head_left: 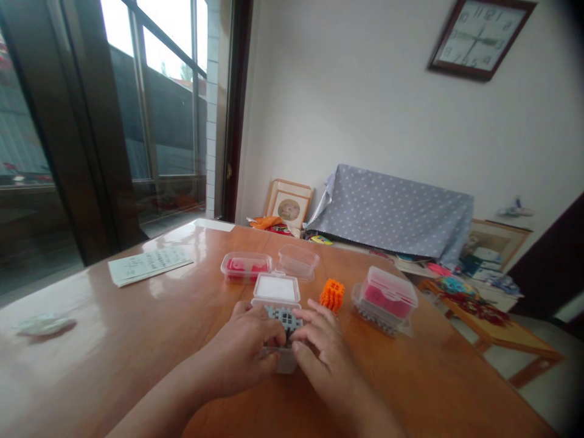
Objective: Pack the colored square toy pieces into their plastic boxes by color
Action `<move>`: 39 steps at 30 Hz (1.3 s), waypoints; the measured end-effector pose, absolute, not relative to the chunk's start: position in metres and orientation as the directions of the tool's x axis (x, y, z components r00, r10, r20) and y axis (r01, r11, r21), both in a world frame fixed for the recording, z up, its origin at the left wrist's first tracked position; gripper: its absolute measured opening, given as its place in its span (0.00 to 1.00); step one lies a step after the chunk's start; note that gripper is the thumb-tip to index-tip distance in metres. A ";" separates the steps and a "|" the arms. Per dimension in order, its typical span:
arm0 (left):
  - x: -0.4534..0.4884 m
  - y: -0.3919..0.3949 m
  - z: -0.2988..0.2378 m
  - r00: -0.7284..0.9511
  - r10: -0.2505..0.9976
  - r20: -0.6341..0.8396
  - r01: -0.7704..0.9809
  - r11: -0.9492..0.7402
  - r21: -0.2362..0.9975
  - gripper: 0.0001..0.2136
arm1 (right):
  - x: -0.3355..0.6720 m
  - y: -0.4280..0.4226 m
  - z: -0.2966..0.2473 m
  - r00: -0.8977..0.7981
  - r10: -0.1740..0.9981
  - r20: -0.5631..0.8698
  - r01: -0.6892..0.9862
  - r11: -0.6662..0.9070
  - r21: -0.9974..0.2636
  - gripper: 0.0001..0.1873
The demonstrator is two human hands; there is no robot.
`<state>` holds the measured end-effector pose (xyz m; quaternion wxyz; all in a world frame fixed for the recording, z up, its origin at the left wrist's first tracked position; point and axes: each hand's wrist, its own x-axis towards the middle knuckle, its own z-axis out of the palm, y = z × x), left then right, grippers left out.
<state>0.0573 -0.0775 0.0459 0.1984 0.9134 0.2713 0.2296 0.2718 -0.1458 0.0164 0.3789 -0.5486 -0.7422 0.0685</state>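
Observation:
A small clear plastic box stands between my hands, its lid hinged back on the far side. Grey plastic toy building pieces fill it up to the rim. My left hand is closed at the box's left, its bent fingertips over the grey pieces and its thumb by the near wall. What it grips, if anything, is hidden. At the right rim my right hand has its fingers apart, the tips touching or just above the pieces. Beyond it stands an orange block of joined plastic pieces.
To the right, a clear box with pink contents sits on another container holding grey pieces. A clear box with red contents and a clear empty container lie behind. Farther left are a folded paper and a crumpled plastic wrapper.

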 end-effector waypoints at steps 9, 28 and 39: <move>0.058 -0.079 0.056 0.758 0.613 0.224 0.462 -0.746 0.480 0.09 | 0.346 -0.130 0.001 0.347 0.840 0.416 0.691 0.071 -0.720 0.14; 0.058 -0.078 0.055 0.757 0.626 0.189 0.489 -0.734 0.471 0.07 | 0.360 -0.124 -0.021 0.251 0.952 0.176 0.527 0.018 -0.849 0.23; 0.058 -0.078 0.056 0.769 0.613 0.178 0.485 -0.743 0.462 0.07 | 0.365 -0.123 -0.019 0.262 0.921 0.289 0.663 0.046 -0.747 0.11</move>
